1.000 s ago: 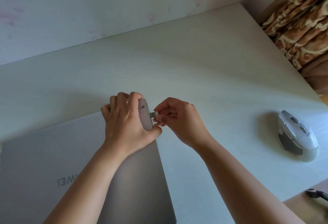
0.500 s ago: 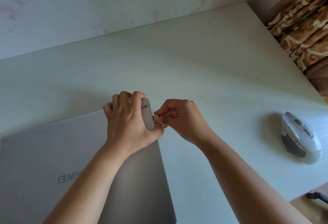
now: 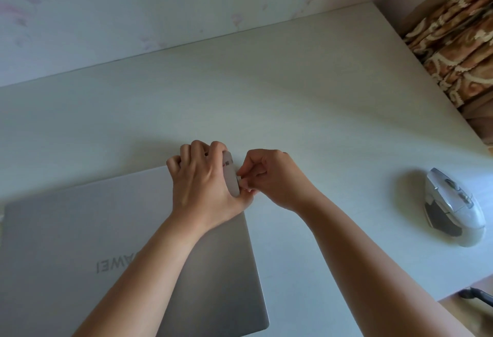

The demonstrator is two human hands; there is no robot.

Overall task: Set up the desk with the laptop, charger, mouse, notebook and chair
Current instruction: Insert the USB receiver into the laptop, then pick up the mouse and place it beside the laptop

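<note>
I'm looking down at a pale, faintly grained desk top (image 3: pixel 306 101) stretching away beyond my hands. Past its far edge a whitish wall (image 3: pixel 133 11) is rising, showing faint pinkish smudges. Off to my right, beyond the desk's side edge, a brown-and-cream patterned curtain (image 3: pixel 464 51) is hanging in folds. Soft daylight is spreading evenly over the surface. Lower right, a strip of wooden floor (image 3: pixel 458 312) is peeking out.

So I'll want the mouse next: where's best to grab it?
Likely from above, palm over the hump of the mouse, thumb and fingers on its two long sides. It lies flat, buttons up, alone on the desk, so nothing blocks a top approach.
</note>
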